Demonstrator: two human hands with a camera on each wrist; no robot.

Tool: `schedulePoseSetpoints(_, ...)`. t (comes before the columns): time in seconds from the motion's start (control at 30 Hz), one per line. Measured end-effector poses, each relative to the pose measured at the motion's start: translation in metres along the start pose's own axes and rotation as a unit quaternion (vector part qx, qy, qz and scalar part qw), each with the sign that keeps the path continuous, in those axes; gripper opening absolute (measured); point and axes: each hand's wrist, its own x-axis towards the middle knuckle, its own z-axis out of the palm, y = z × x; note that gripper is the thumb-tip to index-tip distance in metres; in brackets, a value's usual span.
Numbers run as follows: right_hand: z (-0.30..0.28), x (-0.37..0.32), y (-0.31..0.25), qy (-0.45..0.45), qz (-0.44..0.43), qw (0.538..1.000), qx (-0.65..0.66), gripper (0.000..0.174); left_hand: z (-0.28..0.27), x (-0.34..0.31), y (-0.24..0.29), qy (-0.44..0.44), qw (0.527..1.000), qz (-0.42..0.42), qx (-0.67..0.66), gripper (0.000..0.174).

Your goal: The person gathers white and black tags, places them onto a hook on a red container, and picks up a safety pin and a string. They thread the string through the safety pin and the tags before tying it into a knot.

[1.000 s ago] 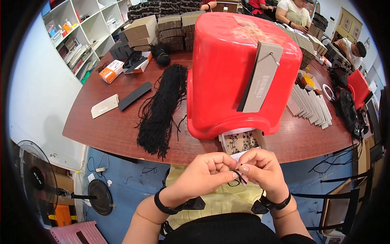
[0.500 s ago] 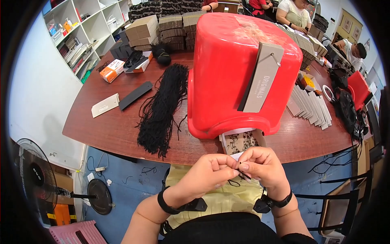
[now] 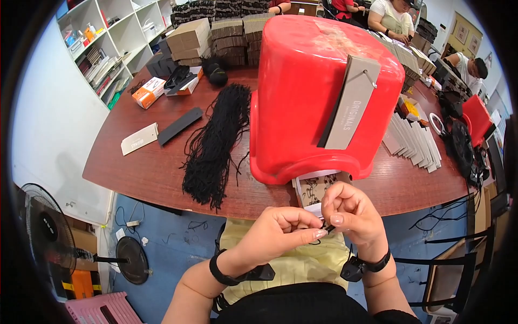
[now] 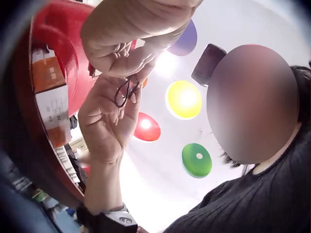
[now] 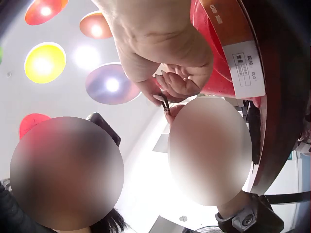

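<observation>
A thin black cord (image 3: 328,228) is held between the two hands, in front of the table edge. The left hand (image 3: 283,231) pinches it between thumb and forefinger. My right hand (image 3: 353,217) pinches the cord's other side close by, its other fingers curled. In the left wrist view a loop of the cord (image 4: 127,92) hangs at the fingers; the right wrist view shows the cord (image 5: 165,103) at the fingertips. Just beyond the hands is an open box (image 3: 313,189) holding small dark pieces, partly under a red plastic stool (image 3: 302,97).
A bundle of black cords (image 3: 216,146) lies left of the stool. Further left are a beige tag (image 3: 140,139) and a dark strip (image 3: 181,126). A grey "ORIGINALS" tag (image 3: 350,108) hangs on the stool; a row of tags (image 3: 413,141) lies right. People sit behind.
The right hand has moved slightly right and up, its fingertips now a little apart from the left hand's. The cord loop below the fingers looks smaller. Both hands keep their pinch.
</observation>
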Motion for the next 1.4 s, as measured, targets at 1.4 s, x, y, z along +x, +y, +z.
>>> schedulePoseSetpoints(1.4,0.021,-0.006,0.02,0.22,-0.259,0.817,-0.466,0.016,0.009,0.005,-0.017,0.204,0.859,0.33,0.336,0.012)
